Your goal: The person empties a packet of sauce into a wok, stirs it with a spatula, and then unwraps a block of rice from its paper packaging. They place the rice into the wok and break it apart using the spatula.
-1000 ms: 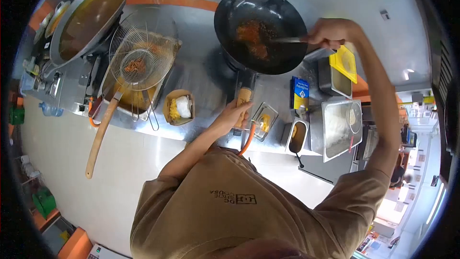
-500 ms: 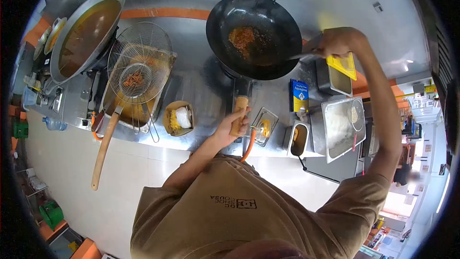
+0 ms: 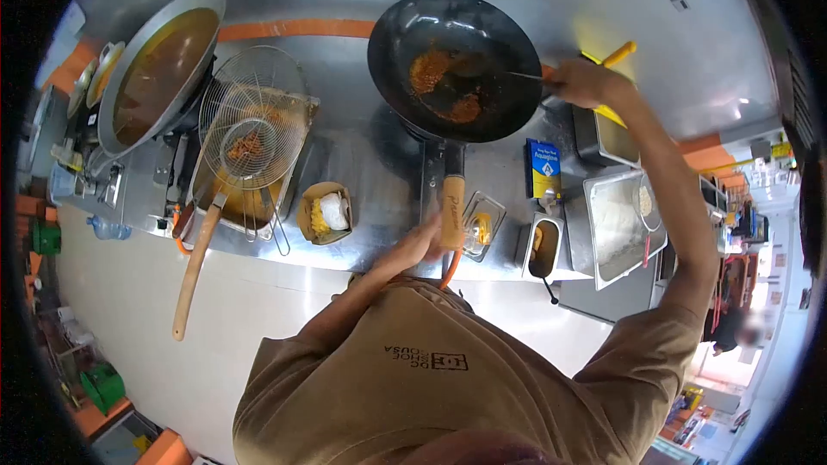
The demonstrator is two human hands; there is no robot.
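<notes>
- A stainless steel counter (image 3: 370, 164) runs across the view, and the dark rim of the lens cuts off its far ends.
- The black wok (image 3: 508, 95) sits at the back with reddish food (image 3: 431, 69) in its bowl.
- The right hand (image 3: 586, 82) is closed round a metal utensil (image 3: 524, 76), whose tip is lost among the food.
- The left hand (image 3: 418, 245) lies against the near end of the wok's wooden handle (image 3: 451, 198), at the counter's front edge. Whether its fingers wrap the handle cannot be told.
- Bare steel lies between the wok and the wire skimmer (image 3: 250, 112), while steel containers (image 3: 616, 215) crowd the right.
</notes>
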